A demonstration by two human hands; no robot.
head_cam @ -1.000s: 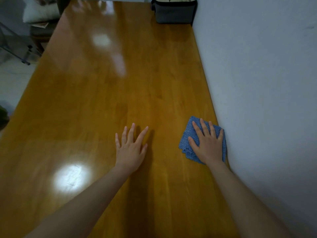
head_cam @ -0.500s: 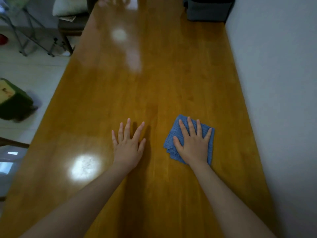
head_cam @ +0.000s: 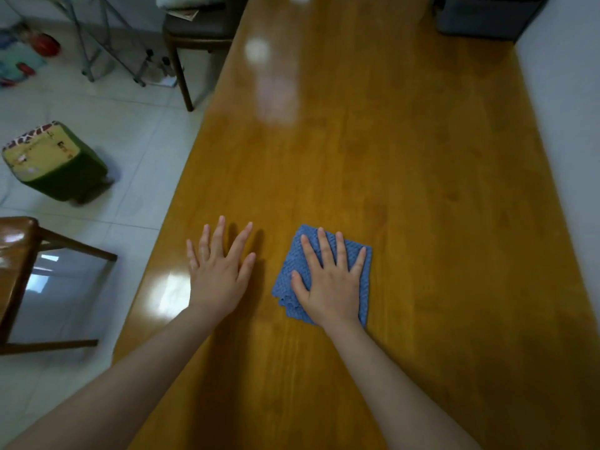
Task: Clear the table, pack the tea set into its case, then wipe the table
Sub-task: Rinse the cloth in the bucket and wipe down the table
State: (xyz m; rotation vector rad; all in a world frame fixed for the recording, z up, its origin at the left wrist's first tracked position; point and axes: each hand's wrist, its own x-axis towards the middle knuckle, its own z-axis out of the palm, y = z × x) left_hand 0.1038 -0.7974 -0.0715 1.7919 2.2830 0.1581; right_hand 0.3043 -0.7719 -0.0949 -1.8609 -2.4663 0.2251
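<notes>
A folded blue cloth lies flat on the glossy wooden table. My right hand presses on it with straight, spread fingers, covering most of it. My left hand rests flat on the bare wood just to the left of the cloth, fingers spread, near the table's left edge. A dark grey case stands at the table's far end against the wall; its top is cut off by the frame.
A white wall runs along the table's right side. Left of the table is tiled floor with a dark chair at the far left, a green box and part of a wooden chair close by.
My right hand has slid the cloth leftward, away from the wall toward the table's middle. My left hand has kept its place flat on the wood. The view has swung left.
</notes>
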